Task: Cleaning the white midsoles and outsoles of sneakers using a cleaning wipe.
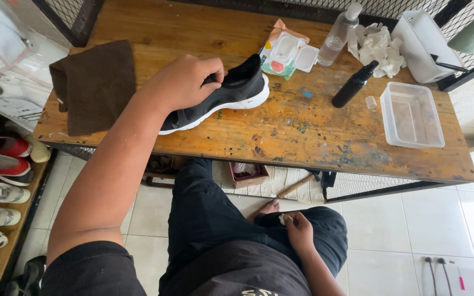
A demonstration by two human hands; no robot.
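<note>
Head view showed a paint-stained wooden counter [303, 123] over white tiles; your left hand [185, 82] gripped the black white-soled sneaker [231, 96], your right hand [298, 227] pinched a white wad [285, 219].

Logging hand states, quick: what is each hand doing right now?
Left hand: closed on the black shoe on the wooden table.
Right hand: closed on a small white wad, resting on the knee.

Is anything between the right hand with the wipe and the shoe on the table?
Yes. The right hand rests on the lap below the table, so the table's front edge lies between it and the shoe, which the left hand holds.
</note>
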